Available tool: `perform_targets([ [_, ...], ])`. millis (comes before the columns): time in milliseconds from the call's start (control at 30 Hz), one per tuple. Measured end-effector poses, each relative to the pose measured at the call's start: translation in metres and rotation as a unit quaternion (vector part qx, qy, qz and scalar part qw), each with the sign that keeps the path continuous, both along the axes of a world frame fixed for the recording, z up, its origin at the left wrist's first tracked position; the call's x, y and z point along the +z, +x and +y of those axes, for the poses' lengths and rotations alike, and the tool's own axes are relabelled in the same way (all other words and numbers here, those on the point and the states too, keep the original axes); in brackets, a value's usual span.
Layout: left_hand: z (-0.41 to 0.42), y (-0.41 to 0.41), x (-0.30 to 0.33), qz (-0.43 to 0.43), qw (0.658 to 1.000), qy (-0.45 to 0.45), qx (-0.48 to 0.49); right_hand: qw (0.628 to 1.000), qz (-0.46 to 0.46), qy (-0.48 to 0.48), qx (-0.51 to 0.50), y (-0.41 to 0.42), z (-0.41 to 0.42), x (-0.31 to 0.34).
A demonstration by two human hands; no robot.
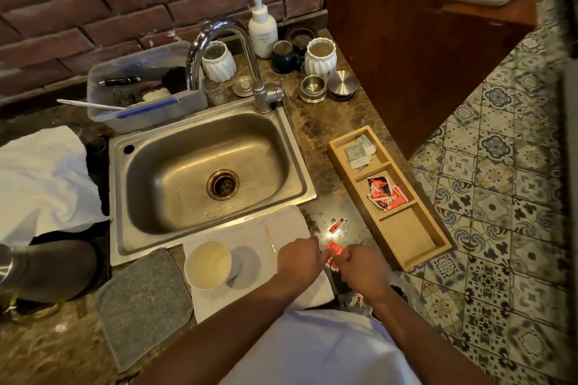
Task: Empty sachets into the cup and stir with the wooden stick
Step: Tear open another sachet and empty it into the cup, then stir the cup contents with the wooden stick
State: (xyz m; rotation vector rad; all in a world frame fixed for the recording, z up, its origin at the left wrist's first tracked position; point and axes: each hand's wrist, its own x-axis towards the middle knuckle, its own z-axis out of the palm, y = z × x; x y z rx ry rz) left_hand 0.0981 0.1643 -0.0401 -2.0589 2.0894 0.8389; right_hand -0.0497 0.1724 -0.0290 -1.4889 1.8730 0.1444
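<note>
A steel sink (150, 162) is being flanked by a soap bottle (262, 31) at the worktop's back edge and a grey mat (144, 300) near its front edge.

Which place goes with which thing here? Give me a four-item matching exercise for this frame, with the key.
Things:
1. cup
2. wooden stick
3. red sachet
4. wooden tray

Places:
A. pinched between the left hand and right hand
B. on the counter right of the sink, red sachets in its middle compartment
C. lying on the white cloth, beyond the left hand
D. standing on the white cloth, left of the left hand

Pairs: 1-D, 2-C, 3-A, 4-B
</note>
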Motion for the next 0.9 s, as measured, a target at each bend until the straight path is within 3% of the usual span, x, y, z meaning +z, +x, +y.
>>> perform_targets([
  [200, 0.015, 0.032, 0.053, 0.113, 0.986, -0.063, 0.109, 0.998, -0.048, -0.043, 0.026, 0.035, -0.016, 0.020],
  [333, 0.040, 0.084, 0.088, 0.178, 0.958, -0.103, 0.198, 0.996, -0.063, -0.039, 0.048, 0.065, -0.021, 0.020],
  [600, 0.079, 0.178, 0.098, 0.181, 0.888, -0.187, 0.380, 0.985, -0.022, -0.017, 0.171, 0.110, -0.018, 0.011],
  [767, 0.088, 0.214, 0.075, 0.128, 0.898, -0.162, 0.389, 0.979, 0.019, -0.016, 0.204, 0.124, -0.010, 0.005],
  [900, 0.089, 0.221, 0.060, 0.141, 0.908, -0.108, 0.380, 0.978, 0.036, -0.021, 0.206, 0.129, -0.011, 0.002],
])
